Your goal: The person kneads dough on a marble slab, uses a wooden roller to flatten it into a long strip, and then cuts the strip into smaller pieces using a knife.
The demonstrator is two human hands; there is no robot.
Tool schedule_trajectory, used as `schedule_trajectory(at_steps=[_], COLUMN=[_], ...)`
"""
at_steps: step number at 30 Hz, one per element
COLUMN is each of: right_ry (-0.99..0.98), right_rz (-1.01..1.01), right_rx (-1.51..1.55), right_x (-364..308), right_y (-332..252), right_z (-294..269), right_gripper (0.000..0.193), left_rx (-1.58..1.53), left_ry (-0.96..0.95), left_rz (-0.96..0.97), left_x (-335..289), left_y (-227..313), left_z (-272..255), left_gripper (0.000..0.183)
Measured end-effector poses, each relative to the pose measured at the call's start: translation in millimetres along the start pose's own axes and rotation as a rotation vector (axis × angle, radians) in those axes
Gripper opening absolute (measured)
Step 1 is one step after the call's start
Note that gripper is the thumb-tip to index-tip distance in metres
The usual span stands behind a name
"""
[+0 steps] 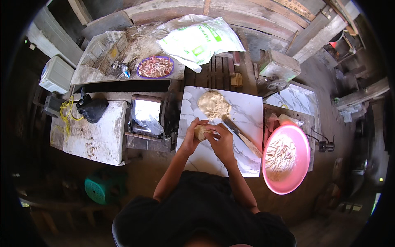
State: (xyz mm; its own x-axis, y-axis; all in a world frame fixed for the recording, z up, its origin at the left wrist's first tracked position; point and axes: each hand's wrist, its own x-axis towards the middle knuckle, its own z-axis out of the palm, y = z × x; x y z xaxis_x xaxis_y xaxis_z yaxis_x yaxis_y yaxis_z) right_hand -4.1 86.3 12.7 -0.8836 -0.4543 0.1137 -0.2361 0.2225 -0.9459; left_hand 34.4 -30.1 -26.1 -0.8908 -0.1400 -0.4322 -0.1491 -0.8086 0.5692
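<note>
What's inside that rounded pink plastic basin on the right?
The basin holds thin, pale strips, with powdery tan material toward the near side. They cover the bottom, so anything under them can't be seen.

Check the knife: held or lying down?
Lying down: the knife rests on the marbled worktop; left hand holds dough, right hand touches it.

And the marble-veined board (pixel 250 113) gleamed, smooth and glossy! The dough (pixel 212 102) on it looked matt and lumpy. The pink basin (pixel 302 150) shone, smooth plastic; the black bag (pixel 91 108) was crinkled, glossy plastic; the planks (pixel 247 18) behind were rough wood.
</note>
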Motion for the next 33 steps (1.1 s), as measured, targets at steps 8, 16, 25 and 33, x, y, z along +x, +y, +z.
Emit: schedule_trajectory(at_steps=[8,16,25,33], right_ry=[-0.045,0.087,0.153,0.081], right_rz=[-0.113,-0.029,-0.209,-0.345], right_rx=[-0.125,-0.249,-0.300,-0.040], right_x=[-13.8,-1.9,19.9,7.2], right_y=[-22.1,-24.6,-16.5,-32.4], right_z=[-0.6,6.8,-0.4,-12.9], right_gripper=[0.012,0.025,0.063,0.055], left_rx=[0.531,0.415,0.530,-0.020], left_ry=[-0.089,-0.001,-0.303,-0.451], left_rz=[0.202,0.162,0.260,0.066], left_x=[-9.6,-18.2,-17.2,-4.0], left_y=[8.2,11.4,32.1,42.3], left_z=[16.5,23.9,28.0,14.4], left_gripper=[0.056,0.050,0.023,0.037])
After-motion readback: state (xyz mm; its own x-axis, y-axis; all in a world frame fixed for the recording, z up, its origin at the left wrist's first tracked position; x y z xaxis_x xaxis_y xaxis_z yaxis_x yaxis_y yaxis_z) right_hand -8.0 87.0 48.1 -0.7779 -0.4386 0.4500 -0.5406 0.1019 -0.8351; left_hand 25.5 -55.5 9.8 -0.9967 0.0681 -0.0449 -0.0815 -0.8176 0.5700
